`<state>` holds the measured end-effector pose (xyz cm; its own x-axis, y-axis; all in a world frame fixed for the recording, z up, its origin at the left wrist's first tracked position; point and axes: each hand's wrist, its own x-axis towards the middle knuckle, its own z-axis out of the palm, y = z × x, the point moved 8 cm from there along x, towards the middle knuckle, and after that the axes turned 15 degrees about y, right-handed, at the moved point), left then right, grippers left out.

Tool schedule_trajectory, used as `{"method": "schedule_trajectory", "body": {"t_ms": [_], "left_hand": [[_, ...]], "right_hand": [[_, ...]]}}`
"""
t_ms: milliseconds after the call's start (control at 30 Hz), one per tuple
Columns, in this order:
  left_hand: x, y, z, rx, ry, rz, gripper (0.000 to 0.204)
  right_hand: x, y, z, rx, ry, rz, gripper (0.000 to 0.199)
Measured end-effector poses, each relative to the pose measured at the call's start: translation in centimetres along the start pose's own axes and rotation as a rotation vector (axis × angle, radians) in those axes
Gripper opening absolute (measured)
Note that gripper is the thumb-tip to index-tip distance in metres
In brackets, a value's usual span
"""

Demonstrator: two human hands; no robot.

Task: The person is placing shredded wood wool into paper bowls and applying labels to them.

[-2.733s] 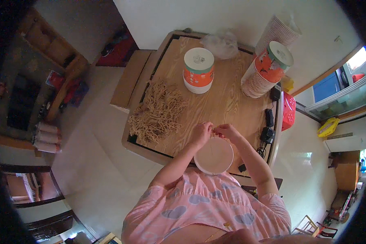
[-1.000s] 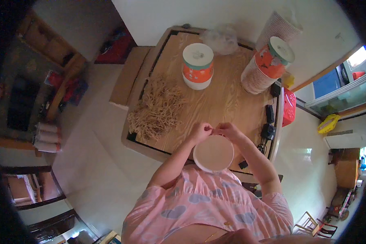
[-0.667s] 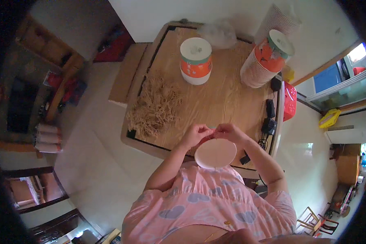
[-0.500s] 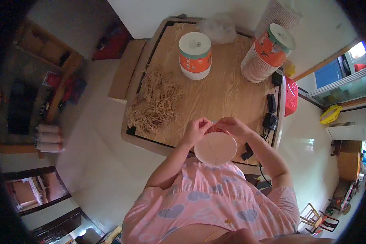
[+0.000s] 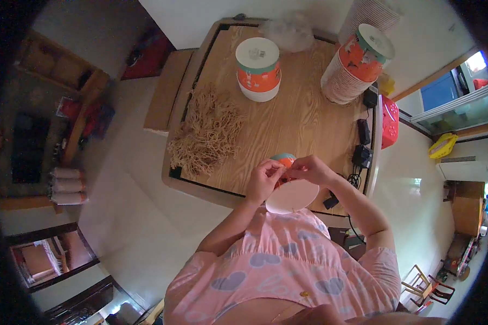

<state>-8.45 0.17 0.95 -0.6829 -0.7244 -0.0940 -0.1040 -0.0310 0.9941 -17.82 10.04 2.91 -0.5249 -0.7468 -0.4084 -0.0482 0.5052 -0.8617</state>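
My left hand and my right hand meet at the far rim of a white paper bowl, which is tipped up so its orange and teal outside shows above it. Both hands pinch the bowl's edge near the front edge of the wooden table. A heap of tan string-like strands lies on the table to the left of my hands.
A short stack of orange bowls with a white lid stands at the table's far middle. A tall leaning stack of bowls is at the far right. Clear plastic wrap, black chargers with cables and a red object sit along the far and right edges.
The bowl lay flat with its white inside facing up; it has since been tilted so its orange side shows. My hands moved slightly up and together at its rim.
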Motion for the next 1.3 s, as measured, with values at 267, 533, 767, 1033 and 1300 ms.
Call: {"method": "schedule_trajectory", "body": {"t_ms": [267,533,767,1033,1300], "left_hand": [[-0.6,2.3,0.2,0.136,0.002,0.155,0.008],[-0.4,2.6,-1.0,0.154,0.135,0.200,0.010],[-1.0,2.9,-0.8,0.164,0.010,0.112,0.009],[-1.1,2.5,0.6,0.357,-0.123,0.227,0.013],[-0.8,2.7,1.3,0.303,-0.159,0.253,0.020]], "right_hand": [[0.3,0.2,0.3,-0.160,0.026,-0.123,0.013],[0.5,-2.1,0.0,-0.322,0.029,-0.272,0.013],[1.4,0.6,0.6,-0.373,-0.081,-0.122,0.019],[1.3,2.1,0.9,-0.358,-0.113,-0.113,0.012],[0.6,2.2,0.2,-0.193,-0.118,-0.046,0.013]]}}
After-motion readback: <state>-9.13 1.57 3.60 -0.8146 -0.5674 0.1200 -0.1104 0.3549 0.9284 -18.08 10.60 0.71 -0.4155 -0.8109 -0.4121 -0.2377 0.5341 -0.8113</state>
